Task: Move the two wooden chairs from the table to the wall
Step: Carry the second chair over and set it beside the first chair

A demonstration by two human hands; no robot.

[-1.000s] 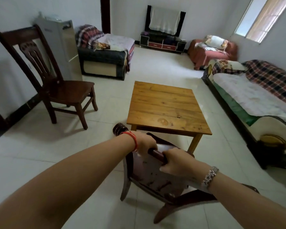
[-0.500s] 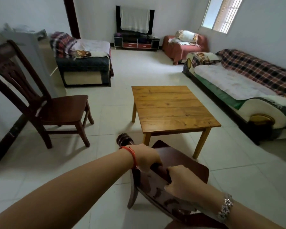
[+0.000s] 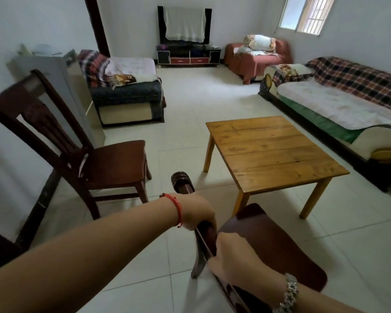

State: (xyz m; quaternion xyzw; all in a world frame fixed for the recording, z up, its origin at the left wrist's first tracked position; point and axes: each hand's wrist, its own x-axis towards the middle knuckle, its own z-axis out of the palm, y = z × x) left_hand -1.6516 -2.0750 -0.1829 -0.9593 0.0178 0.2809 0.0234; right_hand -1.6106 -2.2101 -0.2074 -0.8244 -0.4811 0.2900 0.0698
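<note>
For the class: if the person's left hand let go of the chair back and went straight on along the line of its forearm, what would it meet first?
Probably the wooden table: the left hand points up and right across bare floor toward its near corner leg. Depth is unclear, so it might pass just short.

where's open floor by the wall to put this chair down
Bare tile lies along the left wall just this side of the parked chair, in front of the left hand. Another open strip runs between that chair and the table. It is tighter beyond, where the grey cabinet and dark sofa crowd the wall.
</note>
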